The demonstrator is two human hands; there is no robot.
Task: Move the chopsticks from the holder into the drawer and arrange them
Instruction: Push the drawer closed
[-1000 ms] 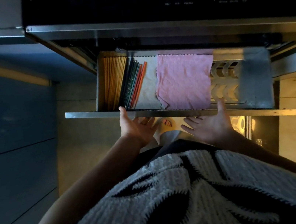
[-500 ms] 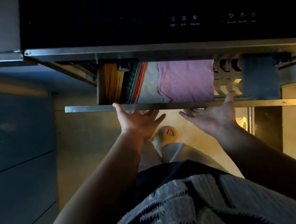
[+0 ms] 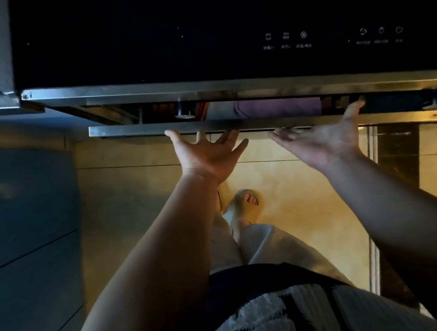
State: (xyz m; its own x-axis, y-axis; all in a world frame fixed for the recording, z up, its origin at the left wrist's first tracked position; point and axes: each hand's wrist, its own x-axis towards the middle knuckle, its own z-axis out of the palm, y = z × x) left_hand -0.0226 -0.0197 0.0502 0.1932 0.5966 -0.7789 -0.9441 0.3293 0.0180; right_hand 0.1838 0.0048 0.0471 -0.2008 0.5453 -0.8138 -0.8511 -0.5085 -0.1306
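Observation:
The metal drawer (image 3: 131,128) under the black cooktop is slid almost fully in, with only a narrow strip of its inside showing. In that strip I see a dark sliver of the chopsticks (image 3: 158,111) at the left and the pink cloth (image 3: 278,106) in the middle. My left hand (image 3: 207,154) has spread fingers against the drawer's front edge. My right hand (image 3: 321,137) is flat and open too, its fingertips on the front edge further right. Neither hand holds anything. No holder is in view.
The black glass cooktop (image 3: 189,26) with touch icons juts out over the drawer. Blue cabinet fronts (image 3: 15,226) stand at the left. Below are the tiled floor (image 3: 295,190) and my foot in a slipper (image 3: 243,204).
The drawer has slid inward from wide open to nearly shut, hiding most of the chopsticks and cloth. Both hands followed its front edge forward, arms stretching out.

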